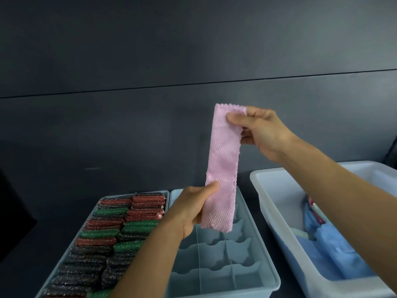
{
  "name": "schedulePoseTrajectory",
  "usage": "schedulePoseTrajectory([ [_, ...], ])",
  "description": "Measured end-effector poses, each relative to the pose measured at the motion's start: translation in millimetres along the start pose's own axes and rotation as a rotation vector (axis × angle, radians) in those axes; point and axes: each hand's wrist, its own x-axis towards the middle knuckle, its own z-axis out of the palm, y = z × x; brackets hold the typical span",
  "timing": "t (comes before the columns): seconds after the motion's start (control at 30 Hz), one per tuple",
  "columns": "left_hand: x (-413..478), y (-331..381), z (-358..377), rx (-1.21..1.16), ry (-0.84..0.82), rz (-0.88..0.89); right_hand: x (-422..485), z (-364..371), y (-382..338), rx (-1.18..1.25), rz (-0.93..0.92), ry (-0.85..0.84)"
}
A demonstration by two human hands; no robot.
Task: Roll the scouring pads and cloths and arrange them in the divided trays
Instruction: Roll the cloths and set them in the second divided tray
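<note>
A long pink textured cloth (pixel 223 160), folded into a narrow strip, hangs upright in the air above the middle tray. My right hand (pixel 261 131) pinches its top end between thumb and fingers. My left hand (pixel 194 208) grips its lower part from the left, thumb on the front. Below stands a grey-blue divided tray (pixel 223 269) with bare compartments. Left of it, a second divided tray (pixel 156 192) is packed with rolled scouring pads (pixel 107 237) in red, green and black.
A pale bin (pixel 277 203) at the right holds blue cloths (pixel 335 250) and other folded pieces. Everything stands on a dark surface against a dark wall (pixel 150 61). My forearms cross over the two trays.
</note>
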Motion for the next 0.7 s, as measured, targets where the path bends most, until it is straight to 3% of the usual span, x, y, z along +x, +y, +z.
schedulePoseTrajectory([
  [0.13, 4.8, 9.2, 1.9, -0.285, -0.020, -0.101, -30.9, 11.9, 22.2, -0.134, -0.216, -0.140],
  [0.27, 9.1, 15.2, -5.6, -0.531, -0.103, -0.086, -59.9, 20.0, 49.8, -0.295, -0.254, -0.360],
  [0.47, 17.2, 14.6, -12.2, -0.548, -0.036, -0.070, -66.0, 13.8, 83.3, -0.567, -0.483, -0.385],
  [0.63, 17.7, 11.6, -14.0, -0.567, -0.049, -0.060, -56.4, 7.8, 95.8, -1.141, -0.766, -0.385],
  [0.7, 15.8, 9.4, -13.7, -0.562, -0.057, -0.070, -50.3, 7.8, 101.7, -1.115, -0.810, -0.298],
])
